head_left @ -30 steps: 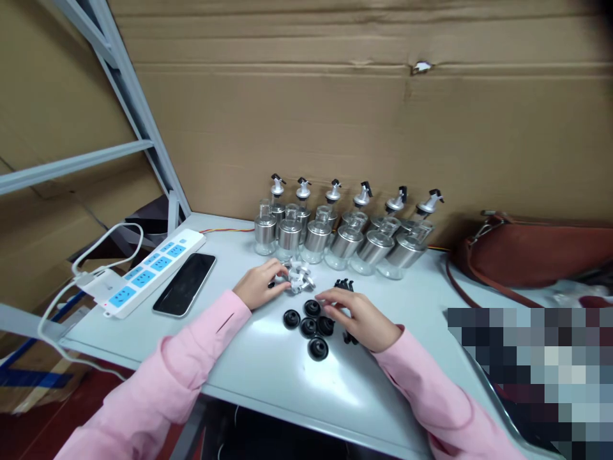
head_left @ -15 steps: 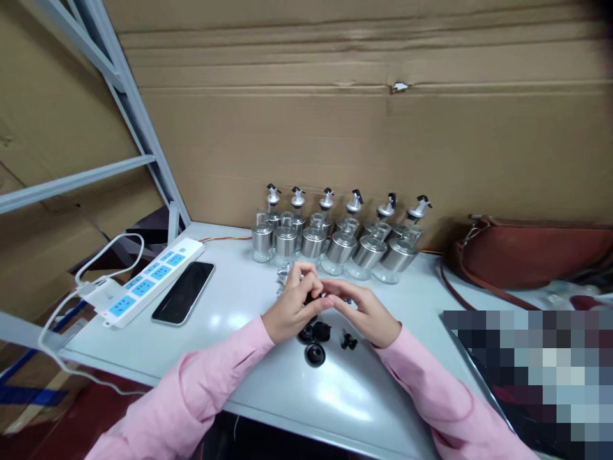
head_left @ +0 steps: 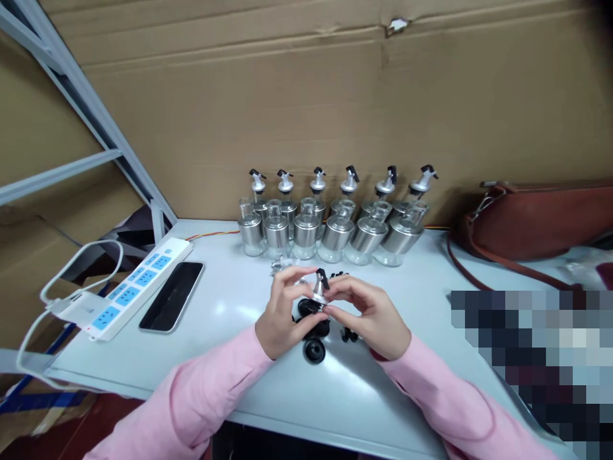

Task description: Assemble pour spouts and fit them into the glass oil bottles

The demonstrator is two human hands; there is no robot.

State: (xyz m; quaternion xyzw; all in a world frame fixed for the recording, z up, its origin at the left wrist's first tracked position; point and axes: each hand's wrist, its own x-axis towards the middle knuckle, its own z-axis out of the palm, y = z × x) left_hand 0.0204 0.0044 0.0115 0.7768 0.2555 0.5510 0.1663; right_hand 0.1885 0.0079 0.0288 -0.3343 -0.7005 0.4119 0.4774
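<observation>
Between the fingertips of both hands is a silver pour spout (head_left: 320, 289) with a black flip lever on top, held upright above the table. My left hand (head_left: 286, 313) pinches it from the left, and my right hand (head_left: 371, 313) grips it from the right. Round black caps (head_left: 314, 351) lie beneath and in front of the hands. Small black pieces (head_left: 350, 334) rest below my right hand. Behind my left hand are small silver parts (head_left: 281, 263), partly hidden by the fingers.
Glass bottles with steel bands (head_left: 339, 231) stand in two rows at the back; the rear row carries spouts. A power strip (head_left: 138, 287) and a phone (head_left: 172, 298) lie at left. A brown bag (head_left: 541, 220) sits at right, before a cardboard wall (head_left: 287, 108).
The hands have opened out slightly, and the spout between them now shows upright with its lever on top. The camera view has tilted downward a little.
</observation>
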